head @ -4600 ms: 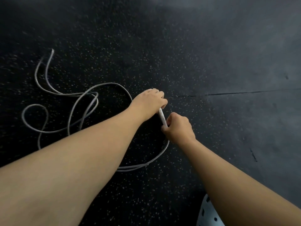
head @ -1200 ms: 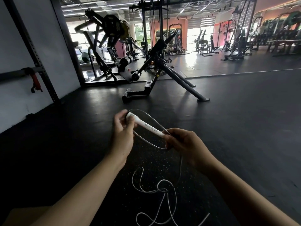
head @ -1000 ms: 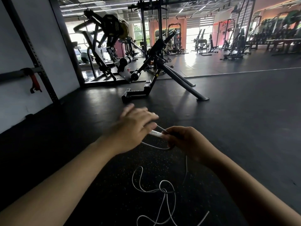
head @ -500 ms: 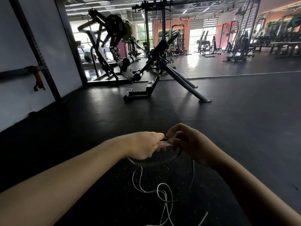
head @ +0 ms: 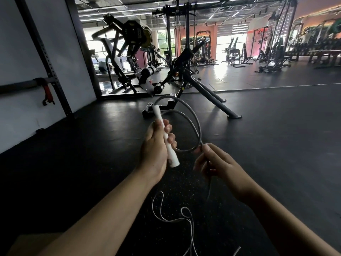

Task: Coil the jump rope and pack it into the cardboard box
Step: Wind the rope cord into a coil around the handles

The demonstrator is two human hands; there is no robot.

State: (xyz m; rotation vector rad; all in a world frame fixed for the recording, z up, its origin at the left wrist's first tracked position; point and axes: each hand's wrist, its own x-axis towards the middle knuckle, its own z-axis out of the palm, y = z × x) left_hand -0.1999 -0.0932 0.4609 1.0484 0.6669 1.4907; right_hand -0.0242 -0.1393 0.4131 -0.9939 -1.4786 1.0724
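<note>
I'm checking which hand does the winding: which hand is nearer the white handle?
Left. The left hand grips the white handle around its middle; the right hand is off to its right, pinching the grey cord.

The left hand [head: 156, 145] is raised before the camera, wrapped around a handle [head: 166, 136] that stands nearly upright, its top tilted left. To its right and a little lower, the right hand [head: 215, 163] pinches the rope [head: 191, 117], which loops from the handle's top over to the right hand. More rope trails on the floor [head: 276, 145] below both hands. A bench frame [head: 186, 78] stands behind the hands; a wall [head: 24, 52] lies left.
</note>
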